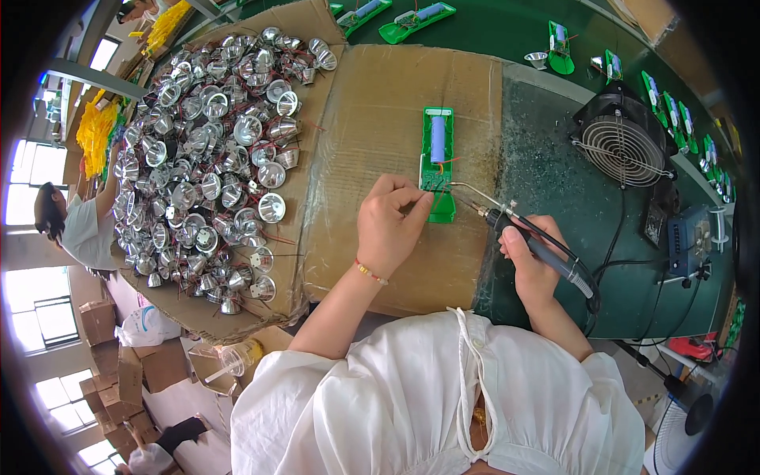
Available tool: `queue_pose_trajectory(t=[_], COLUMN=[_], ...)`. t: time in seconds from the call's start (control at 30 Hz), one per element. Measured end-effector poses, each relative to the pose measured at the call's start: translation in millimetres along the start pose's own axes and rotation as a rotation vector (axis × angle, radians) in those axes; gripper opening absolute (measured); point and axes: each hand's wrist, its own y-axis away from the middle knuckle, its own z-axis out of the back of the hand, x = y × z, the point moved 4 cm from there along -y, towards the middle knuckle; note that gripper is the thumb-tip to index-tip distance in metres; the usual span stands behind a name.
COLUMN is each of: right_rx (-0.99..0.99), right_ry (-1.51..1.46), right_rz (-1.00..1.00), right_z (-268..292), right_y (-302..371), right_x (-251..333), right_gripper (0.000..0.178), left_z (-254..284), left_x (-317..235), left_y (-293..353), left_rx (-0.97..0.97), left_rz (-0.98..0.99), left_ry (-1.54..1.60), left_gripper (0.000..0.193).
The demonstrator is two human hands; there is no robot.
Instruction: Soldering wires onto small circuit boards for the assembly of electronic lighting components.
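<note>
A green plastic casing (442, 212) lies upright on the brown cardboard, with a blue cylindrical battery (438, 141) in its far half. Below the battery is a small green circuit board (432, 177) with thin red wires. My left hand (389, 220) is at the board's left side, thumb and forefinger pinched; what is between them is too small to make out. My right hand (535, 265) grips a soldering iron (548, 255) with a curved metal feed tube. Its tip points left at the board, close to my left fingertips; whether it touches cannot be told.
Several silver reflector cups (198, 170) with wires fill a cardboard tray on the left. A black fan with a round grille (621, 146) stands at right, near a blue box unit (689, 241). More green casings (560, 51) line the far edge. Another person (83, 222) works at far left.
</note>
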Motion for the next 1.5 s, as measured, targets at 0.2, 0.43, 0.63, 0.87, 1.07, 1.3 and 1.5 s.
queue_pose_trajectory(t=[0.2,0.43,0.63,0.87,1.07,1.3,1.5], right_rx=[0.011,0.037,-0.023,-0.056,-0.098,-0.232,-0.225], right_ry=[0.033,0.169,0.029,-0.055,-0.073,-0.088,-0.097], right_rz=[0.025,0.076,-0.07,-0.064,-0.073,-0.11,-0.134], right_z=[-9,-8,-12,2,27,61,59], right_y=[-3,-5,-2,0,5,10,-2], right_x=[5,4,7,7,2,-13,-18], right_gripper=[0.017,0.013,0.016,0.019,0.018,0.017,0.017], left_z=[-4,-3,-4,-1,-3,9,-2], left_x=[8,4,10,8,8,-1,-10], left_y=[-3,-7,-11,-14,-13,-4,-58], left_rx=[0.07,0.12,0.167,0.197,0.17,0.077,0.409], left_rz=[0.052,0.068,0.082,0.116,0.087,0.047,0.174], left_ry=[-0.019,-0.048,-0.032,-0.034,-0.043,0.078,-0.306], left_gripper=[0.011,0.012,0.014,0.015,0.015,0.019,0.016])
